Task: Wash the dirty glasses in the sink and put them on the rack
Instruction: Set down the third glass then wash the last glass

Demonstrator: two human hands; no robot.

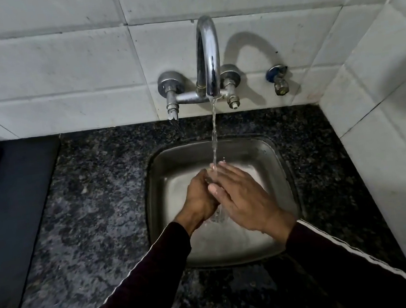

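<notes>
Fingers: my left hand [198, 197] curled, my right hand [241, 200] flat against it, over the sink [268, 150] centre under the tap's [207, 57] stream; any glass between them, cannot tell.

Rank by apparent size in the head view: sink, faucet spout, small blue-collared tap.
1. sink
2. faucet spout
3. small blue-collared tap

The spout and tap sit on the same wall, so their order holds.

Dim, wide-angle bowed edges; faucet [207, 55] glints, casting a shadow rightward on tiles [56, 69].
</notes>
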